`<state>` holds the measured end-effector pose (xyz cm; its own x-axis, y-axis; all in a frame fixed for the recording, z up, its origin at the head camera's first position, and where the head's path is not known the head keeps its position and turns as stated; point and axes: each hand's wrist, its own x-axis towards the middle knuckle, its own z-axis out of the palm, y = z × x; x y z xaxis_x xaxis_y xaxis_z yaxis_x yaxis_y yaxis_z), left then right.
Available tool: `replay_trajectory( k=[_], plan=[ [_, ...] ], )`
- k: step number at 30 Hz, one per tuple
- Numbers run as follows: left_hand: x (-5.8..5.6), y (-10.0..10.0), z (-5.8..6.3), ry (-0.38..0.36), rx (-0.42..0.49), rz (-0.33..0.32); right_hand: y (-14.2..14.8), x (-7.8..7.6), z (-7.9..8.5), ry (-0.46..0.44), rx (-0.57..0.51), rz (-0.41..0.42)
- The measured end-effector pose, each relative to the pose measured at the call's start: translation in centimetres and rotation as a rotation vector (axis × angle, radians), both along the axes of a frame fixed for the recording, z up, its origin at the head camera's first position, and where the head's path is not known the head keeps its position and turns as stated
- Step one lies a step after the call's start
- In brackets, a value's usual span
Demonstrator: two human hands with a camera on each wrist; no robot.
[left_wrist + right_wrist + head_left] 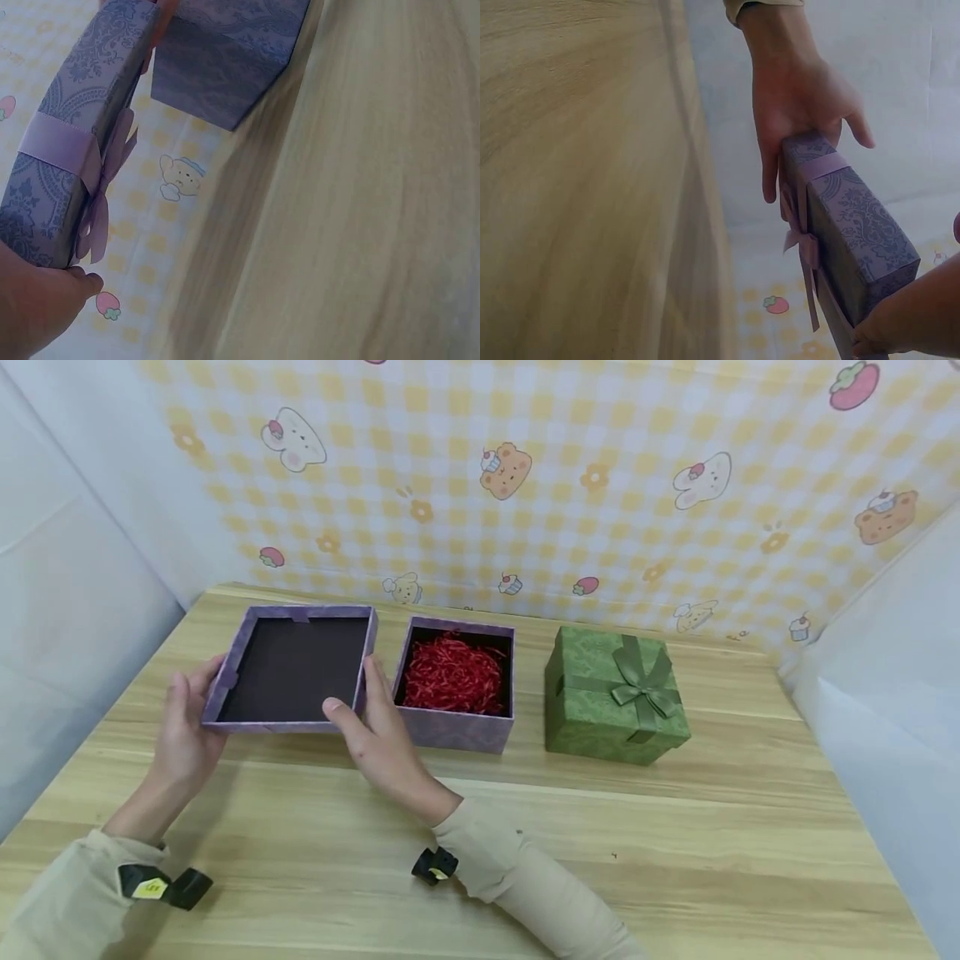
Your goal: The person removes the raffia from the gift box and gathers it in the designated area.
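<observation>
Both hands hold a purple patterned box lid (288,668) above the table, with its dark inner side facing up. My left hand (184,727) supports the lid's left edge, palm against the side and thumb raised. At the right side, my right hand (378,739) grips the edge, its thumb over the near right corner. A lilac ribbon bow (105,176) hangs on the lid's underside. Right beside the lid stands the open purple box (453,728), filled with red shredded paper (453,675).
A closed green gift box (600,727) with a green bow (643,687) stands to the right on the wooden table (675,860). Behind the table hangs a yellow checked cloth (450,543) with cartoon animals. White sheets line both sides.
</observation>
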<state>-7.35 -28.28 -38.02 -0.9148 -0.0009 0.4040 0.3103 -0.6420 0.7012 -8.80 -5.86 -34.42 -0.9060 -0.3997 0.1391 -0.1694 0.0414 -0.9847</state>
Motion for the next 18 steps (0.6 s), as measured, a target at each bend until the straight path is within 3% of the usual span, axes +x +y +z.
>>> replay_trajectory(
  k=[6, 12, 18],
  plan=[
    [0.2, -1.3, -0.6, -0.011, -0.085, 0.004, -0.9, 0.4, -0.5, 0.007, 0.06, -0.014],
    [0.3, -2.4, -1.4, -0.002, -0.262, -0.021, -1.6, 0.8, -1.8, -0.024, 0.13, -0.036],
    [0.2, -2.9, -2.2, -0.031, -0.309, -0.02, -2.1, 1.2, -3.1, -0.068, 0.142, -0.016]
  ],
)
